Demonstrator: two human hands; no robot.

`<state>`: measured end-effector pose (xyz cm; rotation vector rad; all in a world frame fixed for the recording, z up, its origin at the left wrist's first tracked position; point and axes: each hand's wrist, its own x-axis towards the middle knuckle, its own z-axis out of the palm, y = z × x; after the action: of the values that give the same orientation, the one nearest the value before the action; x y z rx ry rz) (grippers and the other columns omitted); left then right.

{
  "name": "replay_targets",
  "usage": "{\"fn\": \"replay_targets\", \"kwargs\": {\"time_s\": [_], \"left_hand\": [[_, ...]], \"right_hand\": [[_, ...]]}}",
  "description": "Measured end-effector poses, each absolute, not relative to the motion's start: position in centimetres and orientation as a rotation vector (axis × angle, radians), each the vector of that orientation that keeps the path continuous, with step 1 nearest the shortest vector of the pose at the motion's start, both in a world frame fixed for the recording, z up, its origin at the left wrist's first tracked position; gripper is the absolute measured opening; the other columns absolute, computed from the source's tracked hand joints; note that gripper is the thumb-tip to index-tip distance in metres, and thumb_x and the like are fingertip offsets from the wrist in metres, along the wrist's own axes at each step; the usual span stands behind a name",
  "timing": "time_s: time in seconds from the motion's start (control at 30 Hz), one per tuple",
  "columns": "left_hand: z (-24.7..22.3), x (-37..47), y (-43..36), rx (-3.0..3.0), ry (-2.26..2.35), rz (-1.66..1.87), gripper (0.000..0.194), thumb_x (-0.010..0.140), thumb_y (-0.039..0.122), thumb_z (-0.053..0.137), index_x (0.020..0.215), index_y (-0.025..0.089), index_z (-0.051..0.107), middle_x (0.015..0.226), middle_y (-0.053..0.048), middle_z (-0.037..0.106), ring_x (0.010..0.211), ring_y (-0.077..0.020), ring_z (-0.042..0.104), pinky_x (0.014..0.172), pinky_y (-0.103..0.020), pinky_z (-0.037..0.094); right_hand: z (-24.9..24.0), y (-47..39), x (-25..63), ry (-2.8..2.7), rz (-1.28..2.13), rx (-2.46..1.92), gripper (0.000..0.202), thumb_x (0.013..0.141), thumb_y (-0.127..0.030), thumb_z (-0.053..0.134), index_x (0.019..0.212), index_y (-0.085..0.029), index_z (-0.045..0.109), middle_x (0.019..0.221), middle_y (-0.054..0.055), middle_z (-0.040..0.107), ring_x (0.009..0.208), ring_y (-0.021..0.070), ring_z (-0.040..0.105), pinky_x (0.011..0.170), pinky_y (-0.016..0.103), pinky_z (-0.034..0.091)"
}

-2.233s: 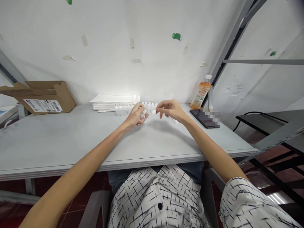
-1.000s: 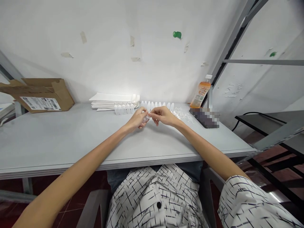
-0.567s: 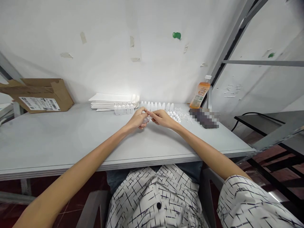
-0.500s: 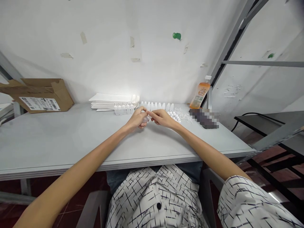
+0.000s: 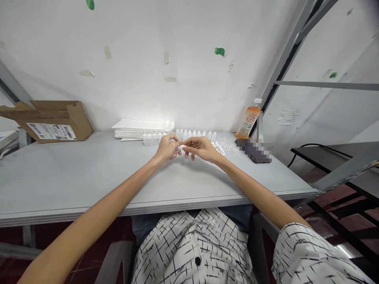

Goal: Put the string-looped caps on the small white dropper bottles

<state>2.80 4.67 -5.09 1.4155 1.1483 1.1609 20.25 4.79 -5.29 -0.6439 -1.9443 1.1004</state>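
Over the table's middle, my left hand [image 5: 168,149] is closed around a small translucent white dropper bottle [image 5: 178,149], mostly hidden by the fingers. My right hand [image 5: 200,148] meets it at the bottle's top, thumb and forefinger pinched together. A tiny white piece seems to be at those fingertips, too small to name. Behind my hands stands a row of similar white bottles [image 5: 195,134]. Another group of bottles [image 5: 151,139], with thin tips on top, stands to the left. Right of my right hand lie a heap of small white caps [image 5: 218,148] and loose thin white pieces [image 5: 230,147].
A stack of white folded card [image 5: 134,125] lies against the wall. An opened cardboard box [image 5: 56,122] sits at the far left. To the right stand an orange drink bottle [image 5: 249,120] and a blurred dark object [image 5: 255,150]. The grey table's front edge [image 5: 183,203] is close to my body.
My right hand's fingers have shifted at the bottle's top, its lower fingers now more spread. My left hand still holds the bottle, moved slightly left. The camera view has tilted a little.
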Motion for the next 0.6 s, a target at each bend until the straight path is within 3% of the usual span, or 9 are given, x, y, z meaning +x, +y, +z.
{"fn": "replay_targets", "kwargs": {"time_s": [0.13,0.27,0.4,0.5,0.6], "left_hand": [[-4.98,2.89,4.40,1.457,1.184,1.132,0.017,0.081,0.017,0.059,0.076,0.020,0.044,0.043,0.003,0.055,0.027,-0.0045,0.031,0.034,-0.016,0.016],[-4.99,3.00,4.24,1.546,1.192,1.144,0.017,0.083,0.018,0.058,0.076,0.021,0.043,0.045,0.003,0.055,0.030,-0.0066,0.038,0.034,-0.015,0.019],[-5.14,3.13,4.20,1.628,1.207,1.130,0.017,0.082,0.016,0.057,0.075,0.020,0.043,0.046,0.002,0.056,0.030,-0.0065,0.039,0.034,-0.015,0.023],[-5.05,3.22,4.16,1.600,1.196,1.112,0.016,0.083,0.016,0.057,0.075,0.020,0.043,0.045,0.002,0.057,0.029,-0.0059,0.037,0.034,-0.016,0.020],[-4.87,3.24,4.15,1.557,1.183,1.105,0.015,0.081,0.015,0.056,0.074,0.020,0.044,0.044,0.002,0.056,0.028,-0.0058,0.036,0.034,-0.016,0.018]], "right_hand": [[-5.62,4.89,20.25,-2.024,1.037,-0.684,0.032,0.092,-0.044,0.062,0.090,-0.012,0.066,0.074,0.006,0.068,0.062,0.0139,0.067,0.046,0.023,0.051],[-5.85,4.79,20.19,-2.125,0.919,-0.793,0.040,0.100,-0.045,0.049,0.078,-0.014,0.059,0.061,0.001,0.063,0.044,0.0069,0.053,0.045,0.021,0.041],[-5.91,4.68,19.86,-2.155,0.850,-0.870,0.051,0.103,-0.048,0.038,0.067,-0.016,0.053,0.057,-0.001,0.056,0.047,0.0068,0.053,0.051,0.021,0.040],[-5.57,4.66,19.95,-2.157,0.757,-0.871,0.050,0.103,-0.046,0.040,0.066,-0.015,0.055,0.057,-0.001,0.056,0.050,0.0072,0.053,0.055,0.023,0.042],[-4.95,4.52,20.41,-2.130,0.804,-0.806,0.034,0.097,-0.042,0.053,0.082,-0.014,0.063,0.070,0.001,0.064,0.054,0.0081,0.057,0.052,0.022,0.041]]}}
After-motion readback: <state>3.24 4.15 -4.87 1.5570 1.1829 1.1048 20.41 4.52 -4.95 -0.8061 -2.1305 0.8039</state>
